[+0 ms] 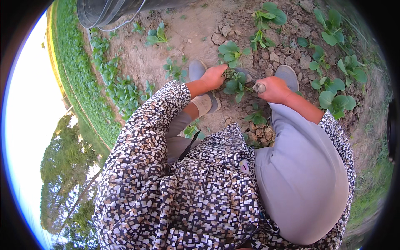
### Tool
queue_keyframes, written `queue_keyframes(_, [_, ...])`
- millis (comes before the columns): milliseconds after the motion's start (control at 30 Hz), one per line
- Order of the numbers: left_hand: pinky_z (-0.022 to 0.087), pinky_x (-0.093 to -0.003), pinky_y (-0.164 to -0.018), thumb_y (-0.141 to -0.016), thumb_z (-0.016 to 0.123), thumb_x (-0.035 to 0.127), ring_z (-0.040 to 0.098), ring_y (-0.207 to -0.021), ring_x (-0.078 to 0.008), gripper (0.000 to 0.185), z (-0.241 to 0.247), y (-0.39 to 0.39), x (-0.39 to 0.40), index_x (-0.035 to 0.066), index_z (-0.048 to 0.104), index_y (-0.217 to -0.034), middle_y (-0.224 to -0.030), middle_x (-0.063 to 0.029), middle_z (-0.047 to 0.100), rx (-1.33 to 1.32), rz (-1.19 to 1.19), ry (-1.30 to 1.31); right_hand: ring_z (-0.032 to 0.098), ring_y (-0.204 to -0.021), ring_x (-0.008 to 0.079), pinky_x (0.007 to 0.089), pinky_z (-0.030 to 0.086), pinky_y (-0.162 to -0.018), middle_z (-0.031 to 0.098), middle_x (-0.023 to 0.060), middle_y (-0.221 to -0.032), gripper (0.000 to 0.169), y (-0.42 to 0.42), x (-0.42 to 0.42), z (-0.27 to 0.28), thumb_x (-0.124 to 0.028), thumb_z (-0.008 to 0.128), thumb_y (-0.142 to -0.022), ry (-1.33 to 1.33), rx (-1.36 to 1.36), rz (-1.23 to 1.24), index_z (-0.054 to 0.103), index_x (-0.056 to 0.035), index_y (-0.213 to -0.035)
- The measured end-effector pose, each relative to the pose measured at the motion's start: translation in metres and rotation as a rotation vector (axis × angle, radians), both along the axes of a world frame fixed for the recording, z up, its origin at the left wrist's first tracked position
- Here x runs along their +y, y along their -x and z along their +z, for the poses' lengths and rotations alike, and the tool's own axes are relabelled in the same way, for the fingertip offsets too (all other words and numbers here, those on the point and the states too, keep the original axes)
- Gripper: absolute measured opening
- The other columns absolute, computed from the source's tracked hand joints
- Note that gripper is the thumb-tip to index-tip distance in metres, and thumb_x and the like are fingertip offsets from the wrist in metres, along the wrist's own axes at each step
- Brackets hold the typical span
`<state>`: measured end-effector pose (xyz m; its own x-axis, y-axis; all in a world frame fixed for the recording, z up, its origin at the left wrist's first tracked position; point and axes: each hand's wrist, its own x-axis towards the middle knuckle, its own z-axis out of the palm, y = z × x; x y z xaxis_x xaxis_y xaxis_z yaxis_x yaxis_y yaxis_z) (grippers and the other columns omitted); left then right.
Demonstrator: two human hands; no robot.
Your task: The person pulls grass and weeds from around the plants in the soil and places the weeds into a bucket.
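Note:
My left hand (215, 76) is low over the soil, its fingertips closed on a small tuft of weeds (230, 74). Leafy green seedlings stand right by it, one plant (230, 53) just beyond and another (235, 83) between my two hands. My right hand (275, 89) grips a tool's pale round handle (259, 87), whose butt end faces up. Near the seedlings lies a greyish blade-like piece (245, 74); whether it joins that handle is not plain, as leaves and the hand cover part of it.
A black bucket (106, 14) with a wire handle lies at the upper left. My grey shoes (287, 76) rest among clods (218, 39). More seedlings (337, 101) grow at right, and a dense crop row (122, 90) runs at left.

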<state>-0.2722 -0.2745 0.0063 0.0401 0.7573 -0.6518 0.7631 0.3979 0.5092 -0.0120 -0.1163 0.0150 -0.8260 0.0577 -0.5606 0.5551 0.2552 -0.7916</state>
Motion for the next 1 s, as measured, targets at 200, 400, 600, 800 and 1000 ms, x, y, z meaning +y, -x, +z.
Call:
queue_keyframes(200, [0.051,-0.0394,-0.074,-0.093,0.067,0.023,0.066,-0.081,-0.0285,0.034,0.006,0.016,0.035,0.006,0.059,-0.121,-0.091,-0.0119,0.068,-0.026,0.305,0.056,0.060,-0.072,0.0116,0.0302,0.049,-0.069,0.068,0.0002,-0.077,0.016,0.005,0.010,-0.020,-0.010,0.066,-0.076,0.686,-0.236,-0.391,0.070,-0.0038,-0.090])
queue_keyframes(400, [0.049,-0.0320,-0.068,-0.096,0.067,0.022,0.057,-0.079,-0.0147,0.035,0.054,0.017,0.090,0.004,0.057,-0.125,-0.091,-0.0053,0.062,-0.269,0.447,0.279,0.061,-0.075,0.0130,0.0296,0.050,-0.074,0.067,0.0045,-0.079,0.014,-0.035,0.027,-0.017,-0.009,0.066,-0.075,0.268,-0.041,-0.315,0.067,-0.0028,-0.087])
queue_keyframes(600, [0.051,-0.0320,-0.079,-0.094,0.067,0.015,0.061,-0.093,-0.0184,0.031,0.223,0.016,0.167,0.004,0.058,-0.121,-0.104,-0.0085,0.063,-0.325,0.101,-0.822,0.062,-0.073,0.0145,0.0311,0.050,-0.072,0.067,0.0047,-0.078,0.014,-0.082,0.032,-0.029,-0.010,0.067,-0.075,0.171,0.011,-0.703,0.068,-0.0056,-0.088])
queue_keyframes(800, [0.055,-0.0404,-0.084,-0.093,0.067,0.029,0.069,-0.088,-0.0382,0.046,0.270,0.164,0.273,0.003,0.053,-0.128,-0.102,-0.0168,0.070,0.708,0.067,-1.336,0.057,-0.078,0.0072,0.0271,0.048,-0.072,0.066,-0.0011,-0.083,0.009,-0.133,0.019,-0.056,-0.007,0.068,-0.084,0.264,0.127,-1.053,0.068,-0.0051,-0.093])
queue_keyframes(1000, [0.051,-0.0371,-0.091,-0.085,0.065,0.028,0.069,-0.102,-0.0272,0.051,0.163,0.239,0.263,0.015,0.060,-0.134,-0.117,-0.0134,0.070,0.640,0.314,-0.809,0.057,-0.077,0.0080,0.0285,0.049,-0.072,0.068,0.0032,-0.084,0.016,-0.189,-0.034,-0.050,-0.014,0.068,-0.087,0.173,0.030,-1.307,0.068,-0.0019,-0.097])
